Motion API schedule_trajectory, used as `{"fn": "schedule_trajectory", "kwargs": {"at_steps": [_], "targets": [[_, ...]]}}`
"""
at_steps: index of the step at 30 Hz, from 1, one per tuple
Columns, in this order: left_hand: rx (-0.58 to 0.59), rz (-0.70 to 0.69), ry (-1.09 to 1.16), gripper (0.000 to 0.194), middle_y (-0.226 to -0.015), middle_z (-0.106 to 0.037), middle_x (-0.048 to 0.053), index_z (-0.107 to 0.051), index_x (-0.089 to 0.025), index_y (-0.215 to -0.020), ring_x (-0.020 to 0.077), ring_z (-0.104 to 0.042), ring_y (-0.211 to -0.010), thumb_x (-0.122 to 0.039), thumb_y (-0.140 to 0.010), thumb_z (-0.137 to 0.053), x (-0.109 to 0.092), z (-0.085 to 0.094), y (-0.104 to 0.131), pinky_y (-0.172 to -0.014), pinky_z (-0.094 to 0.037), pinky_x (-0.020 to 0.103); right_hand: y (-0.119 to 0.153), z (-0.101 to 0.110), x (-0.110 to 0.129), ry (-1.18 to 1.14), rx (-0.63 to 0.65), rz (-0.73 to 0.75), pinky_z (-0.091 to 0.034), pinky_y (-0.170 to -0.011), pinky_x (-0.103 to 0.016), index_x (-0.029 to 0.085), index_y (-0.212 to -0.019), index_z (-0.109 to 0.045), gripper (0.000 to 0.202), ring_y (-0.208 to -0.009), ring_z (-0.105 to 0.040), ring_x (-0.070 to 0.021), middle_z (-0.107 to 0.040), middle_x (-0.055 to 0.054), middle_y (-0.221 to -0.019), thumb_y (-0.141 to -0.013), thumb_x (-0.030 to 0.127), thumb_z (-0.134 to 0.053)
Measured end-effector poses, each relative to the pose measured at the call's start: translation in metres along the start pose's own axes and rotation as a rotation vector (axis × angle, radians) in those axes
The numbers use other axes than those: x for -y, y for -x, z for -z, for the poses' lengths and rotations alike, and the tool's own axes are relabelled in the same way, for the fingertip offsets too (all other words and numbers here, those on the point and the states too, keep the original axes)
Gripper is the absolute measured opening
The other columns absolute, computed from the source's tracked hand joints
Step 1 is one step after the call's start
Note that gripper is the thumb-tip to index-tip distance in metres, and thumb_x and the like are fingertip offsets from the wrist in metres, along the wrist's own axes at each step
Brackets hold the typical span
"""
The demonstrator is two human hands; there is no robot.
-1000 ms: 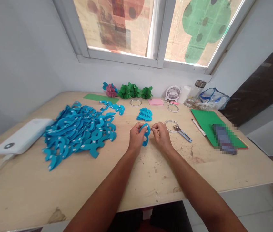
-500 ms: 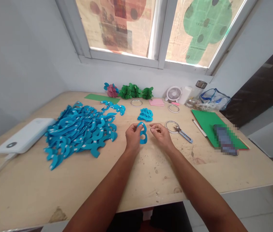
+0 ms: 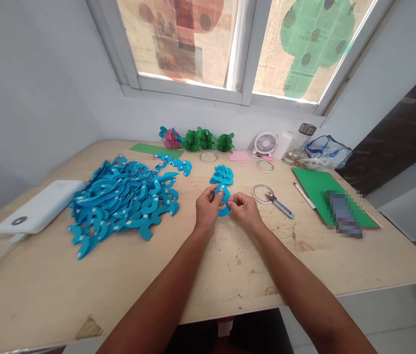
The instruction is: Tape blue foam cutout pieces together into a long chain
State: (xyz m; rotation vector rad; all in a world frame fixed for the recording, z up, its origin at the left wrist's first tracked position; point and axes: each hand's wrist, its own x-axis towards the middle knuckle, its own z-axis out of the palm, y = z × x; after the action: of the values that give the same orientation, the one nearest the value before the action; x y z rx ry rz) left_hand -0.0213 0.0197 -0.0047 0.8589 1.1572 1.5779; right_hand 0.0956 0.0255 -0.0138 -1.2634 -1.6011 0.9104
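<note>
My left hand (image 3: 208,209) is closed on a blue paper cutout (image 3: 224,212), a curved piece with openings and a small white square near its top. My right hand (image 3: 244,209) has its fingers pinched at the cutout's right edge. Just beyond my hands sits a small stack of blue paper cutouts (image 3: 222,175). To the left spreads a large heap of similar blue cutouts (image 3: 119,196), many bearing white squares. Right of my right hand lie a roll of tape (image 3: 254,192) and thread snips (image 3: 281,205) with blue handles, their blades over the roll.
A white power bank (image 3: 42,204) with a cable stands at the left. Along the wall are green paper figures (image 3: 206,139), a small fan (image 3: 265,143) and a glass bottle (image 3: 300,142). Green sheets (image 3: 314,189), a pen (image 3: 304,195) and a blurred object (image 3: 344,214) lie right.
My left hand has shifted slightly right and up with the blue cutout. My right hand, apart from the cutout before, now has its fingertips at the right edge.
</note>
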Motion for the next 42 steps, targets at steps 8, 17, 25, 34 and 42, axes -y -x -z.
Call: {"fn": "schedule_trajectory", "kwargs": {"at_steps": [8, 17, 25, 34, 42], "targets": [[0.099, 0.152, 0.034, 0.028, -0.07, -0.065, 0.003, -0.068, -0.012, -0.081, 0.0135, -0.059, -0.064, -0.023, -0.055, -0.07, 0.004, -0.002, 0.0023, -0.061, -0.048, 0.025, -0.0032, 0.0049, 0.0007, -0.212, -0.104, -0.085, -0.042, -0.057, -0.024, 0.016, -0.066, -0.059, 0.013, -0.056, -0.052, -0.0117, -0.059, 0.001, -0.063, -0.066, 0.029, -0.059], [0.085, 0.191, 0.006, 0.017, -0.061, -0.06, 0.001, -0.066, -0.012, -0.068, 0.011, -0.054, -0.057, -0.023, -0.056, -0.068, 0.0053, -0.0009, 0.0025, -0.052, -0.049, 0.023, -0.003, 0.0055, 0.0004, -0.218, -0.082, -0.099, -0.042, -0.058, -0.024, 0.016, -0.067, -0.058, 0.014, -0.058, -0.053, -0.0121, -0.059, 0.001, -0.064, -0.066, 0.03, -0.059], [0.116, 0.027, -0.141, 0.011, -0.062, -0.061, 0.0, -0.066, -0.014, -0.069, 0.0102, -0.054, -0.057, -0.023, -0.063, -0.063, 0.0076, 0.0016, -0.0003, -0.048, -0.047, 0.02, -0.0044, 0.0075, -0.001, -0.112, -0.066, -0.069, -0.037, -0.052, -0.023, 0.016, -0.067, -0.059, 0.014, -0.054, -0.049, -0.0106, -0.057, 0.002, -0.061, -0.067, 0.029, -0.057], [0.093, 0.108, -0.049, 0.019, -0.068, -0.063, 0.002, -0.066, -0.013, -0.07, 0.0114, -0.055, -0.061, -0.029, -0.06, -0.069, 0.0066, 0.0005, -0.0001, -0.054, -0.048, 0.022, -0.0027, 0.008, -0.0001, 0.03, -0.038, -0.009, -0.036, -0.053, -0.023, 0.018, -0.068, -0.058, 0.012, -0.053, -0.047, -0.0107, -0.056, 0.002, -0.061, -0.071, 0.029, -0.054], [0.098, 0.152, -0.033, 0.024, -0.07, -0.065, 0.004, -0.068, -0.012, -0.071, 0.0118, -0.056, -0.061, -0.032, -0.057, -0.071, 0.0038, -0.0002, 0.0017, -0.055, -0.047, 0.023, -0.0011, 0.0086, 0.001, 0.154, -0.048, 0.035, -0.038, -0.06, -0.024, 0.019, -0.07, -0.057, 0.01, -0.061, -0.05, -0.0123, -0.059, 0.001, -0.067, -0.073, 0.027, -0.051]]}}
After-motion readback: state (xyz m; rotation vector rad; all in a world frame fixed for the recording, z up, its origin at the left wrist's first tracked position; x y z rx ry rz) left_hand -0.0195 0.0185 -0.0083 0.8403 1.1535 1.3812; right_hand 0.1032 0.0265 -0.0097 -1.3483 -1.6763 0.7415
